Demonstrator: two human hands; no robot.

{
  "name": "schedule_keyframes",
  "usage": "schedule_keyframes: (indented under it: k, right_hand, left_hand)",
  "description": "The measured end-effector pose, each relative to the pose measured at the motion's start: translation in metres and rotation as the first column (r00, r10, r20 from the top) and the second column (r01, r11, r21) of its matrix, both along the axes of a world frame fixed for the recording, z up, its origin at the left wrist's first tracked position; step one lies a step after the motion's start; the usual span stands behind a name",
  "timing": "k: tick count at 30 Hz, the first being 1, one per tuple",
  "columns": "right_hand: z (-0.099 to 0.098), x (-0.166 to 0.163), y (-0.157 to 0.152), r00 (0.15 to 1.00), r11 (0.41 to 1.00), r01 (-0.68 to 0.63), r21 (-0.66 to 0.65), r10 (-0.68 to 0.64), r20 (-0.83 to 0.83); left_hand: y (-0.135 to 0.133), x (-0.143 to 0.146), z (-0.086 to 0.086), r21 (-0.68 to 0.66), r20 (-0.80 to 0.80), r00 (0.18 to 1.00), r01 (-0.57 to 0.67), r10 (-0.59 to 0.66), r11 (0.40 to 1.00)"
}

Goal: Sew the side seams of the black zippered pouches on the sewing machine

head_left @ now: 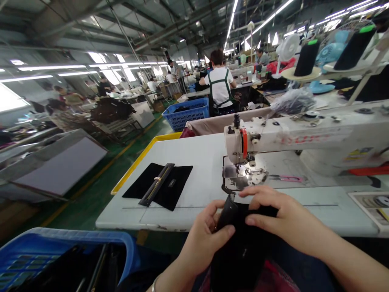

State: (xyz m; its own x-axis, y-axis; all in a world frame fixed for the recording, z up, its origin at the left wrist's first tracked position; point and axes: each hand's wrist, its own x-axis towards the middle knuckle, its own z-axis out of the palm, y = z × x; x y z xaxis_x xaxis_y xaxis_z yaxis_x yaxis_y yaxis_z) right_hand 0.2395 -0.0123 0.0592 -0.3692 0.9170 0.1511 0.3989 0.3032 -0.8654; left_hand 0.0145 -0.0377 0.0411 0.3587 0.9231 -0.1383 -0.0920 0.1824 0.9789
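A black fabric piece [240,247] hangs over the table's front edge, held up between both hands. My left hand [208,229] is closed on its left side, where a dark strip is folded or rolled between thumb and fingers. On the upper right part, my right hand [273,211] pinches the cloth with thumb and fingers, its index finger stretched toward the top edge. Just beyond the hands stands a white sewing machine [304,138], its presser foot area apart from the cloth. Flat on the table to the left lies another black piece with a zipper strip [157,184] across it.
Pink-handled thread snips [287,178] lie on the machine bed. A blue basket [129,247] with black pieces stands at lower left. The white table [121,217] has a yellow rim [133,164]. Behind it are another blue basket [188,115] and a seated person [218,83].
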Motion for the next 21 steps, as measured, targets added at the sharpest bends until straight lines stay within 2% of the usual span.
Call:
schedule_keyframes:
  k: [1,3,7,9,15,21]
  right_hand:
    - [0.001,0.002,-0.001,0.999,0.999,-0.028,-0.042,0.029,0.018]
    - [0.003,0.002,-0.003,0.997,0.996,-0.040,-0.085,0.045,0.061]
    - [0.007,0.000,-0.010,0.999,1.000,0.007,0.020,-0.008,0.044]
    - [0.009,-0.001,-0.012,1.000,0.999,0.011,0.048,-0.011,0.004]
    - [0.009,-0.002,-0.014,0.999,0.993,0.049,0.112,-0.049,-0.006]
    - [0.008,-0.002,-0.013,0.999,0.993,0.053,0.105,-0.053,-0.002]
  left_hand:
    - [0.000,0.001,0.002,-0.009,0.067,0.998,0.013,-0.012,1.000]
    - [0.002,0.003,0.004,0.030,0.091,0.995,-0.037,0.034,0.999]
    - [0.004,0.008,0.005,0.038,0.060,0.965,-0.257,0.254,0.966]
    - [0.004,0.010,0.003,0.018,0.070,0.949,-0.308,0.306,0.951]
    - [0.003,0.013,0.003,-0.058,0.133,0.940,-0.308,0.313,0.950]
    - [0.001,0.014,0.003,-0.106,0.168,0.936,-0.295,0.309,0.950]
